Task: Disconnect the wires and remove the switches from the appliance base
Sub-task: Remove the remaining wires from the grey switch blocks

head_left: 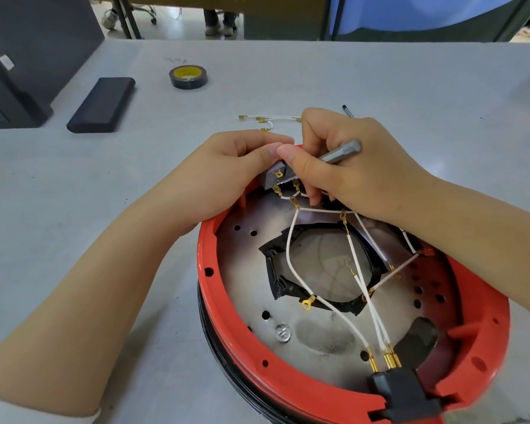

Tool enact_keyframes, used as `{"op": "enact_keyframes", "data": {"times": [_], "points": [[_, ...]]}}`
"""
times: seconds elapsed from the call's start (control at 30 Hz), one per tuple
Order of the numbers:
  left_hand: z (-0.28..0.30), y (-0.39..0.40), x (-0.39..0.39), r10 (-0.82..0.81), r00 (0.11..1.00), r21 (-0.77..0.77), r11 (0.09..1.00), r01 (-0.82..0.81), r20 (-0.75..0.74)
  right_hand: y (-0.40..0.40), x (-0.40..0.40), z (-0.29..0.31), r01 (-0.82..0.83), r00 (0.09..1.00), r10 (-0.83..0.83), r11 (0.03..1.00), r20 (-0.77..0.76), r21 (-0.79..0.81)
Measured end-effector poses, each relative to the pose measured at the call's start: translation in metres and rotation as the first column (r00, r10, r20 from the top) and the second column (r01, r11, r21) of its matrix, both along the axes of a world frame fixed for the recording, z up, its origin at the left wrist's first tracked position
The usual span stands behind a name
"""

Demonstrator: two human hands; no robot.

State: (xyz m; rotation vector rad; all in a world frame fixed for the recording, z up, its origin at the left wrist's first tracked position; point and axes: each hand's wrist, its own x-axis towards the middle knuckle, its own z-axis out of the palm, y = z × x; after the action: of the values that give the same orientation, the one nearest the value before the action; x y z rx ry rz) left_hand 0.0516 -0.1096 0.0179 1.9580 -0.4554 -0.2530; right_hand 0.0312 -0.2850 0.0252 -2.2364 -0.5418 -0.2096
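Over base rim (227, 301), L hand (227, 166) pinches switch (274, 175), R hand (343, 166) grips driver bit (340, 153)

My counter (410, 87) is a plain grey surface with faint scuffs. The red-rimmed appliance base (291, 390) sits on it at the near right, open side up. Just beyond the base lies a small bundle of loose white wires (270, 119) with brass terminals. A roll of black tape (188, 76) with a yellow core lies further back. To its left rests a flat black block (101, 104), and a dark box (16, 65) stands at the far left edge. My left forearm (83, 304) rests on the counter.
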Motion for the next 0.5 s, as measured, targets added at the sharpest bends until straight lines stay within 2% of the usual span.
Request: {"op": "enact_keyframes", "data": {"times": [0.2, 0.37, 0.5], "points": [[-0.002, 0.001, 0.001, -0.026, 0.999, 0.004, 1.0, 0.026, 0.039, 0.007, 0.003, -0.005, 0.082, 0.995, -0.081, 0.997, 0.065, -0.013], [-0.004, 0.0, 0.0, -0.011, 0.998, 0.032, 0.999, 0.009, 0.065, 0.009, 0.012, 0.0, 0.095, 0.993, -0.092, 0.995, -0.075, 0.034], [-0.003, 0.0, 0.0, 0.006, 0.998, 0.029, 1.0, -0.007, 0.055, 0.012, 0.023, 0.01, 0.036, 0.976, -0.031, 0.999, -0.215, 0.019]]}}
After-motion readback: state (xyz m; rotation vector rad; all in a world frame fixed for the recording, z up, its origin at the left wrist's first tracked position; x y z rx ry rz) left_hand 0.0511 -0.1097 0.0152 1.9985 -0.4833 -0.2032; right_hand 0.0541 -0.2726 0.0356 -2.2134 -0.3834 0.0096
